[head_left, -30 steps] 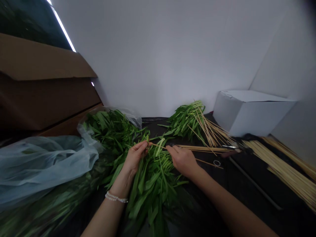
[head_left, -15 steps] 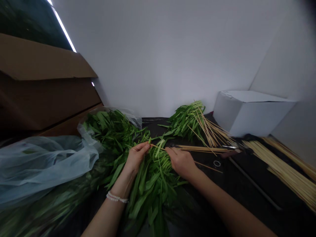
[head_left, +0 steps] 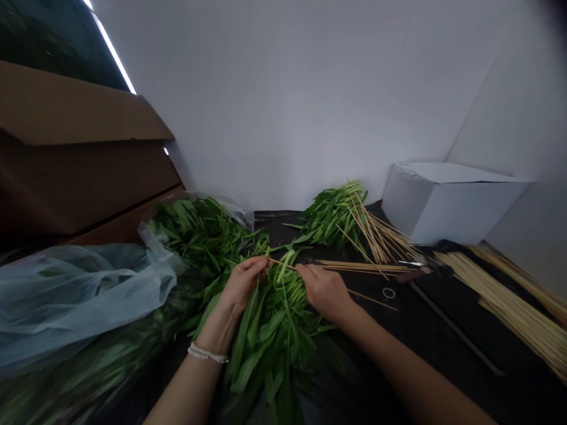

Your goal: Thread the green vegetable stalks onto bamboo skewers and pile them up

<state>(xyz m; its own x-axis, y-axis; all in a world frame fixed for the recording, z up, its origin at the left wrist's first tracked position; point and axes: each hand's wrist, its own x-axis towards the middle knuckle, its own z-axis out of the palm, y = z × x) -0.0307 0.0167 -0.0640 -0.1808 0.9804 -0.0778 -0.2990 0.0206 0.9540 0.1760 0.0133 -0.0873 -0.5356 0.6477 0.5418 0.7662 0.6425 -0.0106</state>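
Note:
My left hand (head_left: 243, 282), with a beaded bracelet on its wrist, pinches the light green end of a leafy stem (head_left: 267, 252). My right hand (head_left: 325, 289) is closed around a thin bamboo skewer (head_left: 372, 300), whose back end sticks out to the right. The skewer's front part reaches left to my left fingertips, where its point meets the stem; whether it has gone in is too small to tell. Pale cut stems hang along the skewer between my hands. Below them spreads a bunch of long green leaves (head_left: 270, 336), like water spinach.
Leafy stems (head_left: 190, 230) fill a clear plastic bag (head_left: 97, 295) at left, beside a cardboard box (head_left: 80, 112). Behind lies a bunch of skewered greens (head_left: 332, 212). Loose skewers (head_left: 349, 267), a metal ring (head_left: 388, 293), skewer bundles (head_left: 505, 301) and a white box (head_left: 452, 200) are at right.
Both hands keep nearly the same pose on the stem and the skewer. Only a slight shift of the left wrist shows.

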